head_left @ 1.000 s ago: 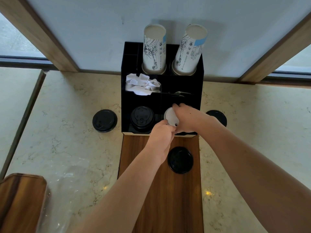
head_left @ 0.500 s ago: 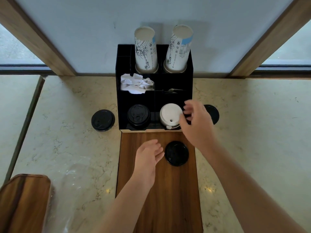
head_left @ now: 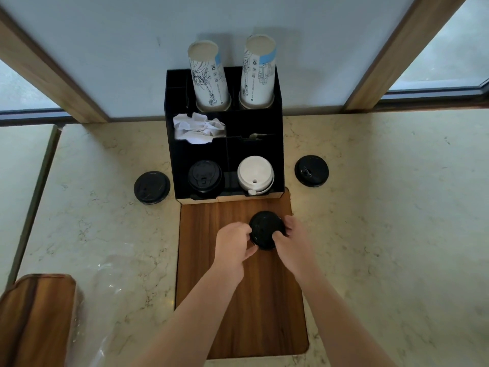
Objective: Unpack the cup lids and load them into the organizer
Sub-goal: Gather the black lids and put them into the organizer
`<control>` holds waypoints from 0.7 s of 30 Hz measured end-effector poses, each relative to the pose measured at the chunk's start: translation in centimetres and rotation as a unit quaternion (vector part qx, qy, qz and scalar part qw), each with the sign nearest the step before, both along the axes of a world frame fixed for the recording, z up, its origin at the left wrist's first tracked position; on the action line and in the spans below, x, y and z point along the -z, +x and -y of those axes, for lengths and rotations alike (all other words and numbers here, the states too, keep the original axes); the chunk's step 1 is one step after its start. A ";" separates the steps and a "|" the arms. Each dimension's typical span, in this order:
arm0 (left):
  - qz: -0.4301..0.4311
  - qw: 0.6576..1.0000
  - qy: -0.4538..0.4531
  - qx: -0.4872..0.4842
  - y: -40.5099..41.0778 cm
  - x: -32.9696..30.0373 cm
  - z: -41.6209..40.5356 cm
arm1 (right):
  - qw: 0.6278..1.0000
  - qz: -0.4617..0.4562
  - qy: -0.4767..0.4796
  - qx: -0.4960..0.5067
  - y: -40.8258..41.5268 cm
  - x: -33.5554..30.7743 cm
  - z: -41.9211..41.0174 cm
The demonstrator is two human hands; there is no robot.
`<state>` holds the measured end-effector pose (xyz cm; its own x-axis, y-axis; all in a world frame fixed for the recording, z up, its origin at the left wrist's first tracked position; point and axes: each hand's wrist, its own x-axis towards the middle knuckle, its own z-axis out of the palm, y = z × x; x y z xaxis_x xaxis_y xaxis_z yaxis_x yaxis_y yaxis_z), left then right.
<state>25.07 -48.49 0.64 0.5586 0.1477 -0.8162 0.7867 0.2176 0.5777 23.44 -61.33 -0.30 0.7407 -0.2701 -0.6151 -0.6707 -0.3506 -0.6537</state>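
A black lid (head_left: 267,230) sits on the wooden board (head_left: 238,300), grasped at 9 o'clock by the left hand (head_left: 232,245) and at 3 o'clock by the right hand (head_left: 291,241), with the black organizer (head_left: 225,144) at 12 o'clock holding white lids (head_left: 255,174).

Both forearms are bare to the frame edge, with the left hand (head_left: 232,246) and right hand (head_left: 292,241) ungloved and ringless.

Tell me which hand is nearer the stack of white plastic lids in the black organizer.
Right. The right hand sits just below the white plastic lid stack, slightly to its right; the left hand is below and farther left. Both grip the round black lid on the wooden board.
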 end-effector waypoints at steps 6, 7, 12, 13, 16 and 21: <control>0.039 0.996 -0.006 0.080 -0.1 0.5 -0.2 | 0.993 -0.015 0.108 0.052 0.5 -0.3 1.3; 0.044 0.995 -0.009 0.089 -0.1 0.5 -0.2 | 0.992 -0.016 0.114 0.051 0.5 -0.4 1.4; 0.020 0.991 -0.134 0.008 0.8 0.6 -1.3 | 0.994 0.003 0.107 0.030 1.7 -0.9 3.8; 0.009 0.983 -0.178 -0.038 0.9 0.5 -1.6 | 0.998 0.020 0.058 0.029 2.5 -0.8 4.7; 0.008 0.953 -0.278 -0.123 0.9 0.5 -2.2 | 0.983 0.089 -0.161 0.006 5.7 -0.5 8.0; 0.039 0.934 -0.332 -0.129 0.7 0.1 -2.6 | 0.974 0.070 -0.215 -0.013 10.9 0.9 10.9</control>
<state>25.78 -45.93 0.53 0.6361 -0.2385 -0.7339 0.6195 0.7248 0.3014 34.34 -72.28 -1.17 0.8192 -0.4610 -0.3412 -0.5727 -0.6277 -0.5272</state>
